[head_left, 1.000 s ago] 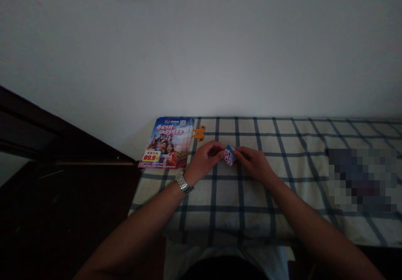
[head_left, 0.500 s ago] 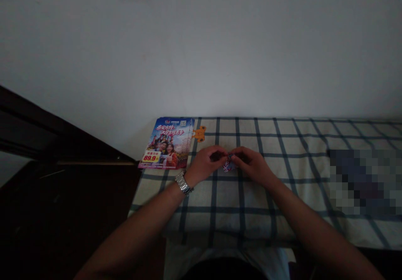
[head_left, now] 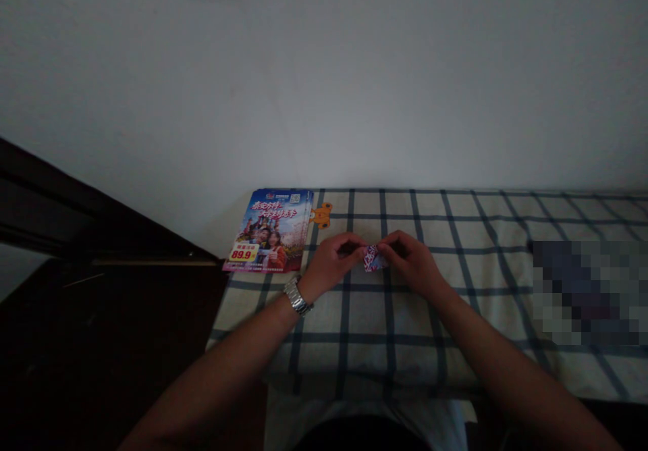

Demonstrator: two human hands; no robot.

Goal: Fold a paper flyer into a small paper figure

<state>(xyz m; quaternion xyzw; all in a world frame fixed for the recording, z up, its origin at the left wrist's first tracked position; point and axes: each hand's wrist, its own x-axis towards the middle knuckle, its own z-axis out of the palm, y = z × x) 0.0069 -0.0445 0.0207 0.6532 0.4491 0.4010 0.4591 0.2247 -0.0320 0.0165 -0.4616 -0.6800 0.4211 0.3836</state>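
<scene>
A small folded piece of printed paper, patterned in purple, white and blue, is held between my two hands over the checked cloth. My left hand, with a silver watch on its wrist, pinches the paper's left upper corner between thumb and forefinger. At the opposite upper corner, the thumb and forefinger of my right hand are closed on it. A stack of glossy printed flyers lies to the left, beyond my left wrist.
The blue-and-white checked cloth covers the surface up to the pale wall. An orange bear-shaped cutout sits beside the flyers. A blurred-out patch lies at right. Dark furniture stands at left.
My fingers have spread slightly apart along the paper's top edge, and more of its patterned face now shows. The flyers and cloth are unchanged.
</scene>
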